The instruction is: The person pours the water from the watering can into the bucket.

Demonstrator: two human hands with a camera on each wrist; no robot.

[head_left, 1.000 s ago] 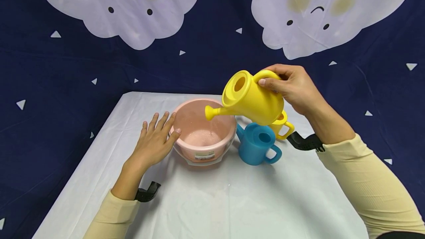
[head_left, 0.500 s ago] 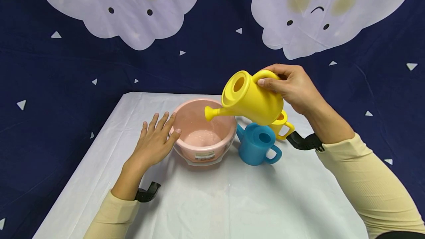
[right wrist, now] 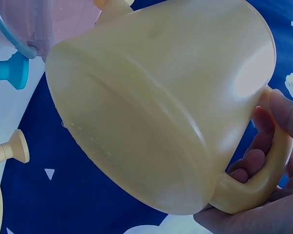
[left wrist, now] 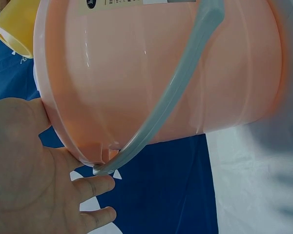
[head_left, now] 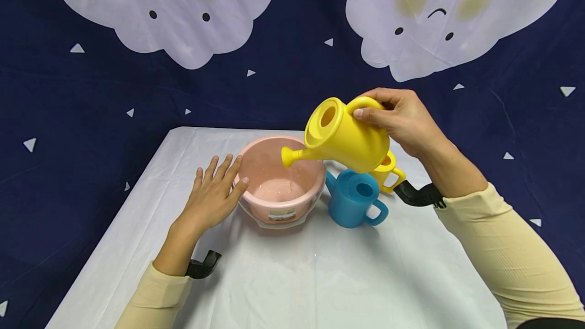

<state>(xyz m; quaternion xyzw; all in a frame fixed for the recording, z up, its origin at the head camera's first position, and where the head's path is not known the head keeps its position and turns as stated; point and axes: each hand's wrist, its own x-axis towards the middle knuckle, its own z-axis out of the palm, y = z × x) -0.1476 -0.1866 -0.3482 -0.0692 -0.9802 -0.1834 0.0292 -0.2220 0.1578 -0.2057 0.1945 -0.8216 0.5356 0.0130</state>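
Observation:
My right hand (head_left: 399, 118) grips the handle of a yellow watering can (head_left: 352, 138), its fingers curled through the loop in the right wrist view. The can is tilted left, its spout head over a pink bucket (head_left: 279, 207), and thin streams of water fall inside. Shallow water lies at the bucket's bottom. My left hand (head_left: 210, 197) has its fingers spread and touches the bucket's left rim. In the left wrist view the bucket's grey handle (left wrist: 171, 97) hangs down against its side.
A blue watering can (head_left: 349, 207) stands just right of the bucket. Behind it, partly hidden, is a second yellow watering can (head_left: 387, 171). All stand on a white-covered table (head_left: 274, 278), with a dark blue cloud-print cloth (head_left: 297, 90) behind.
The yellow watering can has shifted very slightly left, still tilted and pouring. The left hand, bucket and other cans have stayed in place.

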